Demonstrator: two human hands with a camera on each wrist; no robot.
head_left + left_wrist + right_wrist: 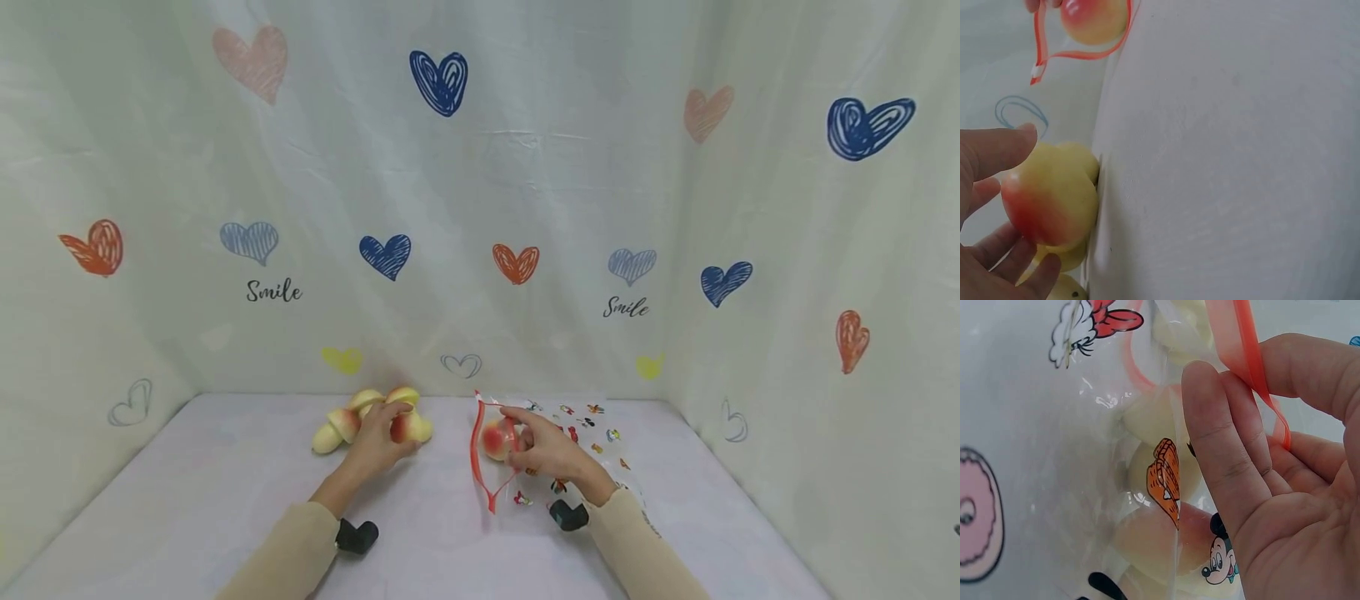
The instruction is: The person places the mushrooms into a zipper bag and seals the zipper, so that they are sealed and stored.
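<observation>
Several yellow fruits with red blushes, pear-like in shape, form a pile (345, 423) at the back left of the table. My left hand (381, 437) reaches over one pear (1050, 200) at the pile's right side, thumb above it and fingers spread along its lower edge. How firmly they touch it is hard to tell. To the right, my right hand (543, 446) pinches the red zip rim of a clear plastic bag (1054, 456) printed with cartoon figures. Through the bag's gaping mouth shows a red-yellow fruit (495, 439); more fruits show through the plastic in the right wrist view.
A white cloth covers the table (450, 550). Behind and on both sides hangs a pale curtain (525, 183) printed with hearts and "Smile". Black wrist mounts (356, 537) sit under the beige sleeves (288, 554).
</observation>
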